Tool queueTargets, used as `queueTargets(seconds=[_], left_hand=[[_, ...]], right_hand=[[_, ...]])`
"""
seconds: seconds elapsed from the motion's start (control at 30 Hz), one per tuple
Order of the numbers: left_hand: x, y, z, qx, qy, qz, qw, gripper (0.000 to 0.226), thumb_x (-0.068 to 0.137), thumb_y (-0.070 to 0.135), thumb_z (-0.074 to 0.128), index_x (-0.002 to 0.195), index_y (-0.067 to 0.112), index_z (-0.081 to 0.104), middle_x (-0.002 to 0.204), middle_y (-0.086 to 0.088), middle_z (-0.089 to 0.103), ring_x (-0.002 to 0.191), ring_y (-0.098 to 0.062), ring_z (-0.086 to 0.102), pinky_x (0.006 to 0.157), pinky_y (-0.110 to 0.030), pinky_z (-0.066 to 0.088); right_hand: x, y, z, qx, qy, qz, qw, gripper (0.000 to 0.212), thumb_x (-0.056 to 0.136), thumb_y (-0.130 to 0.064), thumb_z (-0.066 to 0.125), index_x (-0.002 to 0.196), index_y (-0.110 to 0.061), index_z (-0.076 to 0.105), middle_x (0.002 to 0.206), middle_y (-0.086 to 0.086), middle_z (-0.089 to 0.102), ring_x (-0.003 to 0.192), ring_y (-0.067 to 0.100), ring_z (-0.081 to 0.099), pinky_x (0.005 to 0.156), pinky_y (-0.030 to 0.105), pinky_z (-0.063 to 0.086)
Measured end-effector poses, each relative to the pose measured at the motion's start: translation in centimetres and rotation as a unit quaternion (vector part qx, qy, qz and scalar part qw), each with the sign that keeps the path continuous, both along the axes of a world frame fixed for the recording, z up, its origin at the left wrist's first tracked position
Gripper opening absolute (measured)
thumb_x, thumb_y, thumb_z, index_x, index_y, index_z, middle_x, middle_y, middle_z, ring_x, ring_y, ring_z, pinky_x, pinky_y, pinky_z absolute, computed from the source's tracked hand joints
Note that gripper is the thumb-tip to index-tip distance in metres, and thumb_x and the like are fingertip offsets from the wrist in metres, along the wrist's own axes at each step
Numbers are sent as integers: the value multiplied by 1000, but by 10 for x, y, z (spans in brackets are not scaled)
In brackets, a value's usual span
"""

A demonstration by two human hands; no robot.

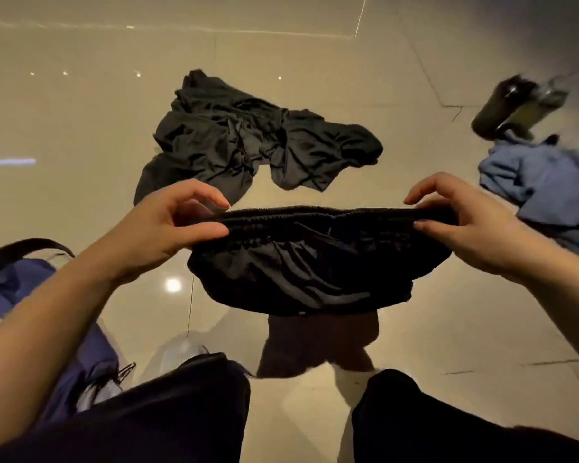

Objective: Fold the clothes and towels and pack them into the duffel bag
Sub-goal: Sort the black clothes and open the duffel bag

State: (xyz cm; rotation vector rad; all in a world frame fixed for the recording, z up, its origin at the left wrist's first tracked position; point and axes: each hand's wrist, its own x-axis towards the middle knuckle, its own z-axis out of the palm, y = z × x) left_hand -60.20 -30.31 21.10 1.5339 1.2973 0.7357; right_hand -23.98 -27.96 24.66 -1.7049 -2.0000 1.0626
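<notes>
Dark-trousered legs are filling the frame's bottom; left hand and right hand are pinching black shorts by the waistband, hiding the floor; a blurred bottle is lying upper right.

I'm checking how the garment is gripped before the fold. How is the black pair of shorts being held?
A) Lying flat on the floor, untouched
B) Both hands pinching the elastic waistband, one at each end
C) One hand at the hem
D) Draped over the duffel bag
B: the left hand and right hand each pinch an end of the black shorts at the waistband, holding them above the floor.
</notes>
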Motion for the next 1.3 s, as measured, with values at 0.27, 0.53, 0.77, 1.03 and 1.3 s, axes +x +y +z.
queueTargets(seconds=[0.27, 0.53, 0.77, 1.03, 1.3], left_hand=[[15, -34, 199, 226, 144, 46, 962, 27, 82, 17, 72, 100, 35, 62, 99, 7, 68, 90, -10, 65, 72, -28, 55], [48, -103, 177, 254, 193, 126, 939, 25, 88, 16, 67, 103, 34, 57, 111, 3, 65, 99, -17, 60, 83, -29, 45], [42, -117, 179, 199, 2, 126, 972, 28, 88, 16, 66, 108, 34, 58, 112, -3, 62, 101, -23, 62, 80, -39, 58], [22, -106, 186, 206, -132, 102, 964, 23, 79, 18, 65, 100, 28, 62, 96, -7, 67, 86, -17, 69, 64, -23, 56], [14, -88, 159, 137, 67, 45, 987, 23, 88, 16, 67, 94, 38, 69, 108, -4, 67, 101, -16, 64, 86, -37, 56]], right_hand=[[6, -55, 167, 200, -4, -47, 979, 26, 85, -10, 69, 81, -33, 57, 83, -10, 65, 78, 15, 61, 66, 27, 45], [6, -127, 145, 213, -81, -95, 969, 25, 85, -5, 59, 80, -28, 50, 85, 0, 60, 84, 26, 57, 68, 37, 45], [12, -137, 136, 289, 37, -114, 950, 18, 90, -1, 56, 94, -19, 56, 90, 0, 61, 85, 21, 57, 67, 22, 42], [13, -131, 145, 398, 146, -76, 903, 30, 87, 2, 59, 91, -27, 55, 85, -23, 61, 82, -6, 57, 71, 7, 42], [10, -115, 129, 200, 14, -61, 978, 16, 93, -13, 60, 95, -28, 57, 92, -3, 65, 86, 17, 60, 64, 22, 45]])
